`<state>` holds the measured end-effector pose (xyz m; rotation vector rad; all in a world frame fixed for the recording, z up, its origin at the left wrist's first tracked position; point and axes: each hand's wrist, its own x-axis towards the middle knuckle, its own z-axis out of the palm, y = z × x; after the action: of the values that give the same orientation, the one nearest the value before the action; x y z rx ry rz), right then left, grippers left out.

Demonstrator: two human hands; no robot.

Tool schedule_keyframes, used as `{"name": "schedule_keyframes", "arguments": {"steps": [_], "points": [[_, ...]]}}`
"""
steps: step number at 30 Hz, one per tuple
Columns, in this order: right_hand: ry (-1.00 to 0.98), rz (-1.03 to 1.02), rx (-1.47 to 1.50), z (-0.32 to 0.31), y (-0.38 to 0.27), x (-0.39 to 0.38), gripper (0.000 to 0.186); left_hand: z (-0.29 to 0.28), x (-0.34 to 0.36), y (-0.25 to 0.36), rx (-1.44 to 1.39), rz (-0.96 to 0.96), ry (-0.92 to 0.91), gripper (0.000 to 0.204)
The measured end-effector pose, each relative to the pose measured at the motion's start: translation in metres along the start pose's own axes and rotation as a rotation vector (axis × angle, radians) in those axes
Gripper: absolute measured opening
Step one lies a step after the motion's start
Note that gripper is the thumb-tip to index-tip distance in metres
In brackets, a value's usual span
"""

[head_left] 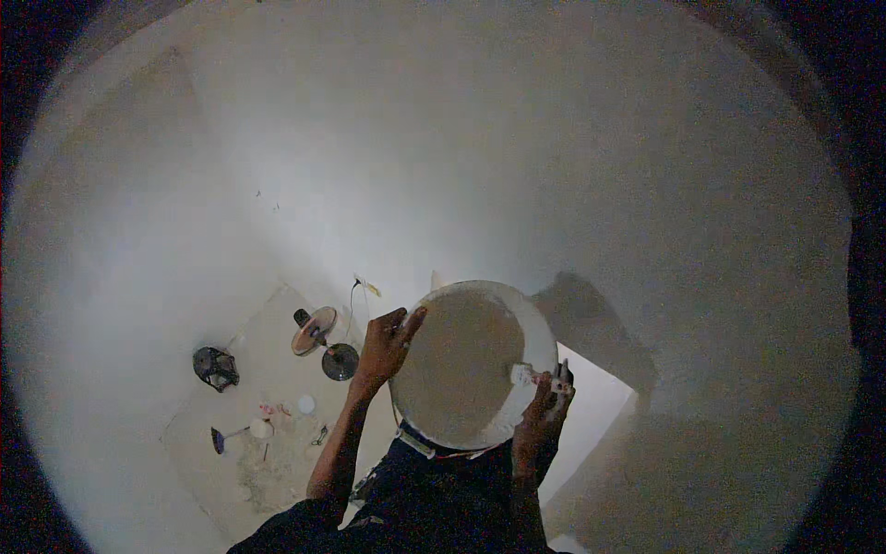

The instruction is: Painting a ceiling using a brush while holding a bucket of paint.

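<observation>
The person holds a round disc [461, 369] before the body, its face toward the camera: a wide grey-brown area with a whitish band along the top and right. The left hand [386, 346] is clamped on the upper left rim, a digit lying over the edge of the face, so the disc spreads to the right of that grip. The right hand [544, 411] is at the lower right rim, fingers bent, with the disc to its left. A small white piece [521, 374] shows at its fingertips; whether those fingers close on it or on the rim cannot be told.

To the left is a pale surface [198, 452] with straight edges. Near its far corner are a tilted pinkish plate [318, 325] and a dark round base [341, 362]. A dark object with openings [217, 367] lies by its left-hand edge. Nearer the left corner is a dark-ended piece [218, 440], with a small white round piece [306, 403] and reddish bits [272, 409] farther in from the edge.
</observation>
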<state>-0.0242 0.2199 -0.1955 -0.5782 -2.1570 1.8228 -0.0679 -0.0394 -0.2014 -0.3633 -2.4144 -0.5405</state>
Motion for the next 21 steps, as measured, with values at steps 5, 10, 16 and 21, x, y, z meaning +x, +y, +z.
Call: {"name": "schedule_keyframes", "arguments": {"steps": [5, 10, 16, 21], "points": [[0.182, -0.299, 0.004, 0.008, 0.041, 0.027, 0.017, 0.015, 0.011, 0.010, -0.450, -0.775, -0.227, 0.026], [0.174, -0.383, -0.130, 0.002, 0.034, 0.038, 0.020, 0.027, 0.015, 0.018, -0.348, -0.480, -0.004, 0.048], [0.237, -0.633, -0.271, -0.006, 0.049, 0.056, 0.014, 0.040, 0.030, 0.035, -0.469, -0.695, -0.035, 0.048], [0.076, -0.513, -0.002, -0.017, 0.048, 0.085, 0.017, 0.074, 0.013, 0.034, -0.375, -0.476, 0.137, 0.049]]}}
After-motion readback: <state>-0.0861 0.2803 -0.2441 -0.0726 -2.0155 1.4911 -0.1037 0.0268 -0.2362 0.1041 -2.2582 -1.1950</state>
